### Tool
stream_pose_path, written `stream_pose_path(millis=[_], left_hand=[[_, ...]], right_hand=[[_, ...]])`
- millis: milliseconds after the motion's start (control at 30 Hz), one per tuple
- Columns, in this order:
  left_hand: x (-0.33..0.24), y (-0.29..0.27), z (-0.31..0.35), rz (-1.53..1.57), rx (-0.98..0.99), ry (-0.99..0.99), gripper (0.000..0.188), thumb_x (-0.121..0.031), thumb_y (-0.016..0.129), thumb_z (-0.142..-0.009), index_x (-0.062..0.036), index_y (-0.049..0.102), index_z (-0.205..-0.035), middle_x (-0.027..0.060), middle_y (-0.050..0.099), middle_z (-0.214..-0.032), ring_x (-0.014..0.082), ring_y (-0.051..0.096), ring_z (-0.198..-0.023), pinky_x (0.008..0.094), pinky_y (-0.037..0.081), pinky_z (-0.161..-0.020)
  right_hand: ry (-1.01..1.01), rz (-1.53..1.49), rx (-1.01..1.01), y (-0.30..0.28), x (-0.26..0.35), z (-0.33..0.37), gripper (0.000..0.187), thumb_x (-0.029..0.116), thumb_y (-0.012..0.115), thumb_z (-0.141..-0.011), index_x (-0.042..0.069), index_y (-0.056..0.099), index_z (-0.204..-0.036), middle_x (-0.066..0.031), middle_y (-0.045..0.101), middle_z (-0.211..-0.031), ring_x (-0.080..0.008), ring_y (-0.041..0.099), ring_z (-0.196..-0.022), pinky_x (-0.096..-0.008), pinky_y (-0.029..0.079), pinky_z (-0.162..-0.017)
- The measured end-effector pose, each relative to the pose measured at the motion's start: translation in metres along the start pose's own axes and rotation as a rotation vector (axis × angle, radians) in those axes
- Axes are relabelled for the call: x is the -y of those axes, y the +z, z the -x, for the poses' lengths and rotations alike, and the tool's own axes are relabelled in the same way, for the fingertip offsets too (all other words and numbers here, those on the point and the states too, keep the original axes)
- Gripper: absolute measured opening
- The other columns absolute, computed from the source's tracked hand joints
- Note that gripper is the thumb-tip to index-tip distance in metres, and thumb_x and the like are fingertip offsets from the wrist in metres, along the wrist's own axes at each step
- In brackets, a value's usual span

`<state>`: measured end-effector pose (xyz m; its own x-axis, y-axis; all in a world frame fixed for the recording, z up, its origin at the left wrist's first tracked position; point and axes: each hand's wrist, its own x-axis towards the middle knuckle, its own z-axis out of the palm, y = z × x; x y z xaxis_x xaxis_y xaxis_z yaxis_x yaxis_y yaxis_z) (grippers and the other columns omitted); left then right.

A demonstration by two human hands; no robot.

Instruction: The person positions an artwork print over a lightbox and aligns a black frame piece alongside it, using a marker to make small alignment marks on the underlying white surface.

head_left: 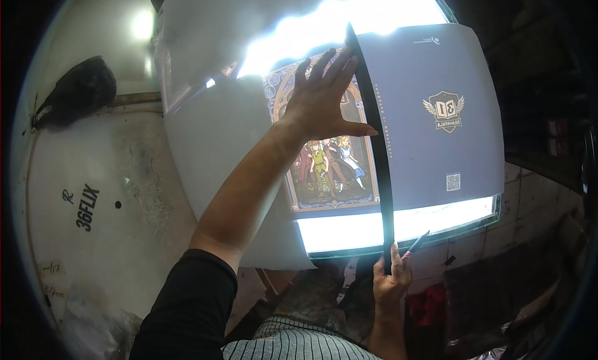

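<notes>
A large printed sheet point(411, 167) lies on a lit light table point(349, 230), its lettering mirrored. On it are a colourful picture panel with cartoon figures and a plain blue-grey panel with a winged crest. Across the sheet runs a long black straightedge point(381, 167), along the border between the panels. My left hand point(321, 101) lies open over the picture panel, fingers spread, the thumb and fingertips at the straightedge. Below the table edge my right hand point(391, 279) is closed round the straightedge's near end, with a slim pen-like tool point(417, 244) also held in it, its dark tip pointing up right.
The pale left part of the sheet point(212, 154) overhangs onto a white surface point(93, 167) with a black object point(84, 89) on it. Green-tinted glass edges point(496, 207) border the light table. A red cloth point(427, 310) lies low at the right.
</notes>
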<state>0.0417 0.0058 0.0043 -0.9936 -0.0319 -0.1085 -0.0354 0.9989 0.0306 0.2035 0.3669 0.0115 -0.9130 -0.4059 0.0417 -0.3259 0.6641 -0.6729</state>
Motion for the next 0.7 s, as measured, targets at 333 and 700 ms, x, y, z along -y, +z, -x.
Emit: stream_pose_path(millis=[333, 700], left_hand=[[-0.0011, 0.0001, 0.0012, 0.018, 0.003, -0.005, 0.141, -0.097, 0.058, -0.056, -0.0067, 0.022, -0.158, 0.0145, 0.017, -0.165, 0.0333, 0.008, -0.154, 0.0581, 0.003, -0.121], [0.0001, -0.0008, 0.0010, 0.068, -0.015, -0.009, 0.143, -0.098, 0.058, -0.053, -0.0082, 0.021, -0.158, 0.0132, 0.018, -0.165, 0.0332, 0.008, -0.154, 0.0566, 0.002, -0.122]], right_hand=[[-0.002, 0.011, 0.009, -0.0003, -0.0013, 0.0019, 0.052, 0.001, 0.076, -0.075, 0.005, 0.066, -0.125, -0.0154, 0.057, -0.079, -0.0353, 0.060, -0.066, -0.0433, 0.051, -0.058], [-0.004, -0.008, 0.018, -0.0043, 0.0017, -0.0029, 0.054, 0.000, 0.077, -0.073, 0.005, 0.065, -0.126, -0.0149, 0.057, -0.078, -0.0338, 0.059, -0.065, -0.0421, 0.050, -0.058]])
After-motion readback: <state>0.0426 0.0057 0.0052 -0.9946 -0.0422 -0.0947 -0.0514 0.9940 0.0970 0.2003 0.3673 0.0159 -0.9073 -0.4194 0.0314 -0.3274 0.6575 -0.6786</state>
